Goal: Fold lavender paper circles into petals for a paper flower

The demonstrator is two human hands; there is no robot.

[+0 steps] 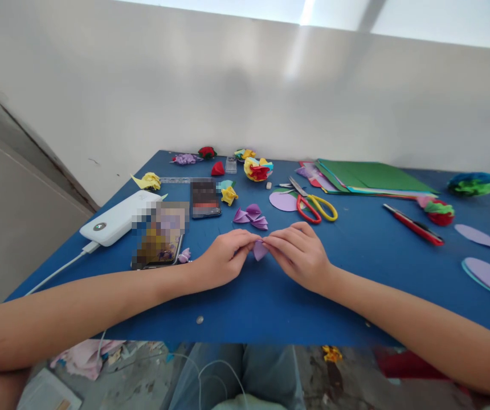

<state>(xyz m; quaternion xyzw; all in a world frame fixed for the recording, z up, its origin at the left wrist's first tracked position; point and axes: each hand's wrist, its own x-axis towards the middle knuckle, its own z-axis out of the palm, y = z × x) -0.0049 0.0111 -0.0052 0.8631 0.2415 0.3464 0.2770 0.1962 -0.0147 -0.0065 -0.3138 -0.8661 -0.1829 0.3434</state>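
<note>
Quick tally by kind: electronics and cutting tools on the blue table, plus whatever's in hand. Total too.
Phones: 2
Power bank: 1
Scissors: 1
Utility knife: 1
Purple paper piece, pinched between left hand and right hand: 1
Total: 6
</note>
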